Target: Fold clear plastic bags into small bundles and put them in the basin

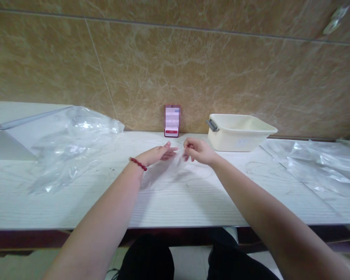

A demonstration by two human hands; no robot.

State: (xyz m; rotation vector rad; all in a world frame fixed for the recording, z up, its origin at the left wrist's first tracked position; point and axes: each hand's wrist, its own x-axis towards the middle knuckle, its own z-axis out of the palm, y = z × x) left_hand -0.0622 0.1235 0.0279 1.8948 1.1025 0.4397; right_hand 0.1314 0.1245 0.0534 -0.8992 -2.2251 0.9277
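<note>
A thin clear plastic bag (163,171) hangs between my two hands, just above the table top. My right hand (198,151) pinches its upper edge between thumb and fingertips. My left hand (160,153), with a red bead bracelet (138,163) at the wrist, has its fingers stretched out beside the bag and is not closed on it. The bag's lower part lies partly behind my left wrist, and its outline is faint against the white surface. Behind my hands a phone (172,121) with a lit screen leans against the wall.
A cream plastic bin (239,134) with a grey handle stands at the right by the wall. Clear plastic bags lie in a pile (76,144) on the left and another pile (323,163) on the right. A white box (20,136) occupies the far left of the white table (192,206).
</note>
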